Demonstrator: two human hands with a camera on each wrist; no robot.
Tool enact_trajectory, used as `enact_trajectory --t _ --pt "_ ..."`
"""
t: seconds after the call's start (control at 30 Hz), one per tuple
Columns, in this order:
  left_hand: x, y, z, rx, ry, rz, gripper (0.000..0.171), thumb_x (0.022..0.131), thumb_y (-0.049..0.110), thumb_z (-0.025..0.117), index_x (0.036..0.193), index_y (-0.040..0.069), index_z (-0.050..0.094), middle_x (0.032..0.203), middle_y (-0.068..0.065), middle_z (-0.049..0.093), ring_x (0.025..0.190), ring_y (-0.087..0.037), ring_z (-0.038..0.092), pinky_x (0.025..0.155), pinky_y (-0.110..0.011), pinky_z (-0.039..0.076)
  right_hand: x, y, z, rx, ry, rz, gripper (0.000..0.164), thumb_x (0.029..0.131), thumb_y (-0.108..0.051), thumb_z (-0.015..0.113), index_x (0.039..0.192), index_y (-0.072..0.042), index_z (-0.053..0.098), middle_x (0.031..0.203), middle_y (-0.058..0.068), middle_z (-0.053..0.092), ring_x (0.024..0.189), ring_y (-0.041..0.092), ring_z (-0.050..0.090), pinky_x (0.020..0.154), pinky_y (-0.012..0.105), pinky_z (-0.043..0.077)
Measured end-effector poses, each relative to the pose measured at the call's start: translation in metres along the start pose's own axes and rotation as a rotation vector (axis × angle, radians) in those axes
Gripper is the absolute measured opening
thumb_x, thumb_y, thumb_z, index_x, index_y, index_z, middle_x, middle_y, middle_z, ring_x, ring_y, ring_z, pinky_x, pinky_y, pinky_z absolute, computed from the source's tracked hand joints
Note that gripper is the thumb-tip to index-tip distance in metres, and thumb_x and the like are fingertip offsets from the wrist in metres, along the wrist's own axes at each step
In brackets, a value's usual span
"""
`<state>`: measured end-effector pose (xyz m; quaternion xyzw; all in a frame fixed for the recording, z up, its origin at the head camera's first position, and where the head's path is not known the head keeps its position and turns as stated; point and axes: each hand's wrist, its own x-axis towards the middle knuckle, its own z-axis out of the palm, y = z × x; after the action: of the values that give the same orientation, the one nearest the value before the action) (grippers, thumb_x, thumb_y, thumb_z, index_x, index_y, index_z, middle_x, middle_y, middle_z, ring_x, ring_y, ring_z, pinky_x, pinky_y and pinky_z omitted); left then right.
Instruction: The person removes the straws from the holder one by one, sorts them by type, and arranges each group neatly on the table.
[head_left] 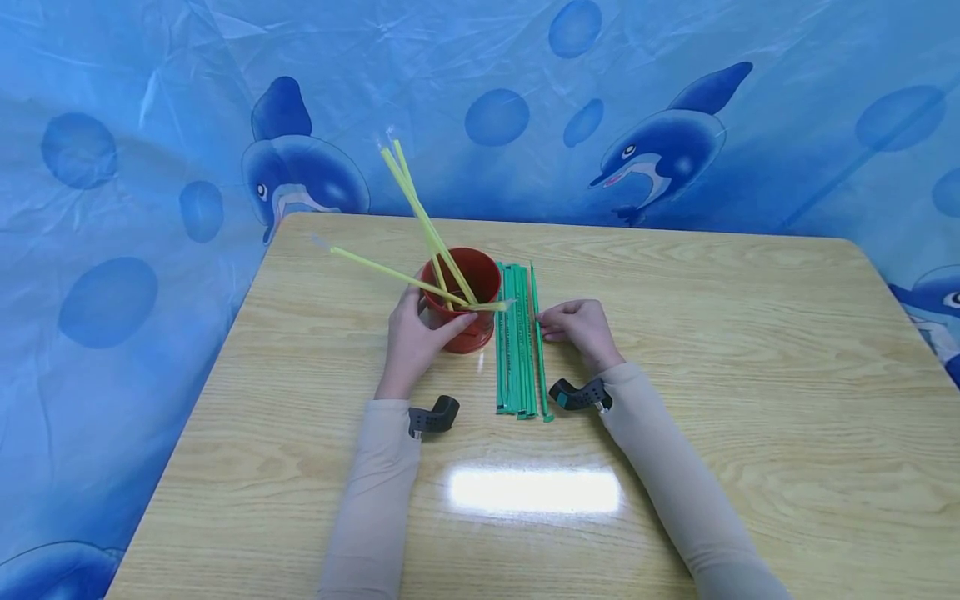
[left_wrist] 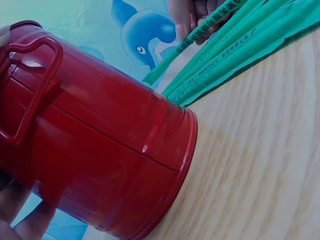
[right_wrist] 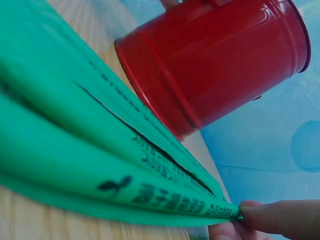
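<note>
My left hand (head_left: 411, 337) grips a red metal bucket (head_left: 474, 335) with a small side handle (left_wrist: 52, 75). The bucket stands slightly tilted on the table. Several yellow straws (head_left: 420, 212) in clear wrappers lean out of it, mostly to the left; a short end sticks out at the right over the rim. Right of the bucket lies a row of green-wrapped straws (head_left: 517, 350) with dark printing. My right hand (head_left: 581, 329) pinches the rightmost green-wrapped straw (head_left: 541, 371), which sits a little apart from the row. Finger and thumb meet at that straw in the right wrist view.
The wooden table (head_left: 300, 467) stretches out on both sides. A blue plastic sheet (head_left: 420, 50) with dolphins hangs along the back and left edges. A bright light reflection (head_left: 534, 491) shows on the front of the table.
</note>
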<state>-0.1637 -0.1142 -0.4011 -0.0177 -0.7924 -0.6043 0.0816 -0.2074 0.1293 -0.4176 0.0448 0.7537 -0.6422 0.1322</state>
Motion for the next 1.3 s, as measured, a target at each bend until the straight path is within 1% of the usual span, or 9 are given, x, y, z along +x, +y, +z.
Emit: enact_trajectory --t 0.17,0.4,0.67,0.83,0.93,1.03,1.1,1.23,1.3 --pt "0.0 0.001 0.0 -0.001 -0.004 -0.012 0.083 0.075 0.033 0.08 0.143 0.012 0.037 0.14 -0.005 0.044 0.13 -0.026 0.041 0.103 -0.039 0.039 0.001 -0.001 0.002 -0.04 0.038 -0.018 0.024 0.086 0.0 0.063 0.1 0.019 0.061 0.079 0.01 0.068 0.062 0.009 0.065 0.064 0.024 0.056" --pt "0.001 0.0 0.0 -0.003 -0.004 -0.001 0.082 0.075 0.032 0.08 0.142 0.011 0.038 0.139 -0.005 0.045 0.129 -0.025 0.042 0.102 -0.039 0.04 0.0 -0.002 0.004 -0.103 0.081 -0.039 0.02 0.085 -0.002 0.066 0.097 0.015 0.065 0.08 0.015 0.069 0.061 0.011 0.065 0.063 0.025 0.057" --pt "0.001 -0.001 0.0 -0.002 -0.007 0.001 0.082 0.075 0.032 0.08 0.141 0.011 0.038 0.139 -0.005 0.046 0.129 -0.026 0.042 0.102 -0.04 0.041 0.0 -0.002 0.003 -0.134 0.063 -0.074 0.02 0.086 -0.005 0.066 0.097 0.01 0.06 0.085 0.015 0.065 0.066 0.012 0.065 0.066 0.027 0.057" --pt "0.001 -0.001 0.0 -0.001 -0.004 0.001 0.082 0.074 0.033 0.08 0.141 0.011 0.038 0.138 -0.006 0.046 0.129 -0.026 0.042 0.102 -0.039 0.04 -0.003 -0.006 0.003 -0.146 0.039 -0.103 0.021 0.086 -0.005 0.066 0.1 0.009 0.061 0.088 0.014 0.064 0.071 0.015 0.065 0.067 0.027 0.057" --pt "0.001 -0.001 0.0 0.001 -0.001 0.006 0.082 0.075 0.032 0.08 0.143 0.012 0.038 0.139 -0.006 0.045 0.129 -0.026 0.043 0.103 -0.039 0.04 -0.007 -0.011 0.005 -0.129 0.009 -0.143 0.023 0.087 -0.005 0.064 0.104 0.01 0.06 0.089 0.013 0.062 0.075 0.016 0.064 0.07 0.029 0.057" --pt "0.001 -0.001 0.0 -0.001 -0.002 0.015 0.083 0.076 0.03 0.08 0.144 0.012 0.036 0.139 -0.007 0.045 0.129 -0.026 0.042 0.103 -0.039 0.04 -0.013 -0.019 0.009 -0.097 -0.024 -0.208 0.025 0.088 -0.004 0.064 0.107 0.012 0.059 0.089 0.009 0.061 0.078 0.017 0.063 0.073 0.033 0.057" --pt "0.001 -0.002 0.0 0.0 -0.001 0.015 0.083 0.076 0.03 0.08 0.144 0.013 0.036 0.139 -0.006 0.045 0.128 -0.026 0.043 0.102 -0.039 0.04 -0.018 -0.026 0.012 -0.071 -0.051 -0.254 0.026 0.088 -0.005 0.064 0.107 0.012 0.059 0.089 0.009 0.06 0.081 0.024 0.063 0.075 0.038 0.056" --pt "0.001 -0.001 0.0 -0.004 -0.002 0.007 0.084 0.076 0.03 0.079 0.145 0.014 0.034 0.14 -0.006 0.044 0.129 -0.025 0.042 0.101 -0.039 0.041 -0.028 -0.039 0.021 -0.044 -0.091 -0.335 0.023 0.087 -0.008 0.067 0.104 0.007 0.062 0.089 0.009 0.062 0.086 0.039 0.059 0.078 0.046 0.054" --pt "0.001 -0.001 0.0 -0.005 -0.003 0.002 0.084 0.077 0.031 0.079 0.146 0.014 0.034 0.14 -0.006 0.043 0.129 -0.025 0.041 0.101 -0.039 0.042 -0.032 -0.045 0.024 -0.04 -0.105 -0.371 0.021 0.087 -0.009 0.068 0.103 0.005 0.064 0.09 0.01 0.063 0.087 0.041 0.058 0.078 0.046 0.054"
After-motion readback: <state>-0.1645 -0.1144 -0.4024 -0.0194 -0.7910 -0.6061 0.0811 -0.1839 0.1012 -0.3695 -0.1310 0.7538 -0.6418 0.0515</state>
